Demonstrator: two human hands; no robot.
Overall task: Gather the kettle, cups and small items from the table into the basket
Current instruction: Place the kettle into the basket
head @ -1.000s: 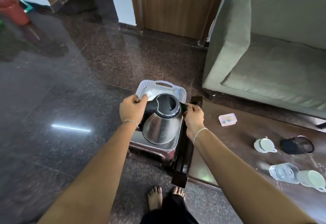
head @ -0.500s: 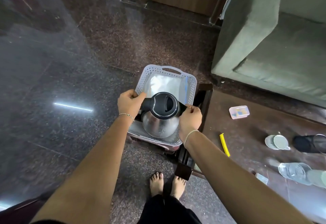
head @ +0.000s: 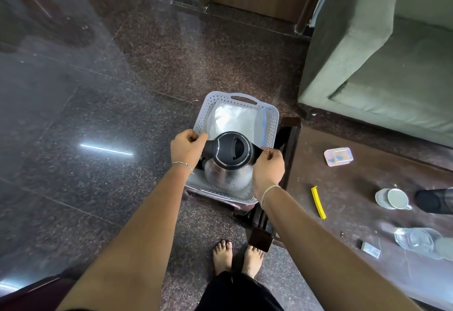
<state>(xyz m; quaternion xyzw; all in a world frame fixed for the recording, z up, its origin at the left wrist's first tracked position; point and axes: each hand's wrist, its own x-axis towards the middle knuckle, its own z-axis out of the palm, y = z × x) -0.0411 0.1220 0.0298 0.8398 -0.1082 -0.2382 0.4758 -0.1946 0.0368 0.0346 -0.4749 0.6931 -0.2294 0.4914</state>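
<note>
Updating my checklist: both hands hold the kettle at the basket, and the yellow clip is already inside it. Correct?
No. The head view shows the yellow clip lying on the table, not in the basket. The left hand and right hand do hold the kettle at it.

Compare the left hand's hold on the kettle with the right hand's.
The left hand wraps curled fingers round the black handle of the kettle; the right hand pinches the opposite, spout side with fingertips. The left hand is at the left wall of the basket, the right hand at its right wall. Both hold the kettle upright.
</note>
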